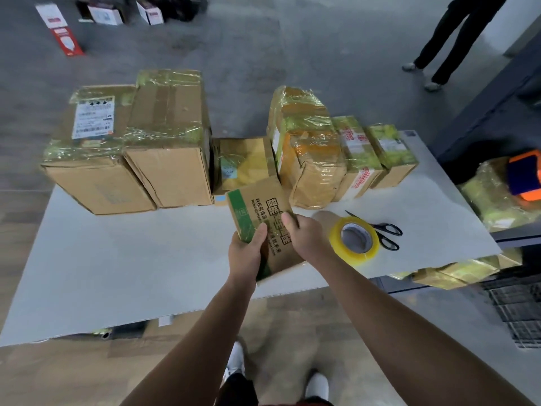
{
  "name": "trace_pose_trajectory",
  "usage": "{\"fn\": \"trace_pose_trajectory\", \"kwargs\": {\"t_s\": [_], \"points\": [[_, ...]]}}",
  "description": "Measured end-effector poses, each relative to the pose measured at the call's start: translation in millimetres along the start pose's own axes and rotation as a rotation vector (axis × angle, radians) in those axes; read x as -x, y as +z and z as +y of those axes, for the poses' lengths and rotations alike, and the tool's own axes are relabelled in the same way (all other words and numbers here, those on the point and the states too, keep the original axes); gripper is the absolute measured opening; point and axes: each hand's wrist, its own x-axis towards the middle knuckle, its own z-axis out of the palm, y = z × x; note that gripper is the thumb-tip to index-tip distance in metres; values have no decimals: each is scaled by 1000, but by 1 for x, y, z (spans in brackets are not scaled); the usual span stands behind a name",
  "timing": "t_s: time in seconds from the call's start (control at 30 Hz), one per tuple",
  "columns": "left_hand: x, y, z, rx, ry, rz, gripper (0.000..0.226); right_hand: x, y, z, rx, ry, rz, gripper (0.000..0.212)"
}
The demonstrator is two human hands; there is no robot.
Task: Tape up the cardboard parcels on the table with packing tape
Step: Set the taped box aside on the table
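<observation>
A small brown parcel (pixel 257 206) with a green stripe and black printed text is held above the white table (pixel 117 259), tilted. My left hand (pixel 246 253) grips its near left edge, thumb on top. My right hand (pixel 304 235) grips its right side, thumb on the printed face. A roll of yellowish packing tape (pixel 354 238) lies just right of my right hand. Black scissors (pixel 383 230) lie behind the roll. Several taped parcels stand in a row along the table's far side, among them a big box (pixel 169 159) and a wrapped one (pixel 310 159).
More wrapped parcels (pixel 497 194) sit on a dark stand at the right, with an orange and blue object (pixel 524 174) on top. Another person's legs (pixel 448 42) stand at the far right. Small boxes (pixel 105 13) lie on the floor beyond.
</observation>
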Motion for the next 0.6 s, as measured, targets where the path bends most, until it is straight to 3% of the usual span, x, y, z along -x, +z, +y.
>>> {"fn": "trace_pose_trajectory", "kwargs": {"t_s": [0.1,0.23,0.43,0.6], "points": [[8,18,0,11,17,104,31,0,-13,4,96,-18,74,41],[32,45,4,-10,175,163,19,6,-45,0,109,-67,108,38],[61,89,17,-143,408,198,17,14,-89,18,-69,-126,142,45],[79,129,27,-161,445,221,26,18,-134,37,-318,-14,-108,38]]}}
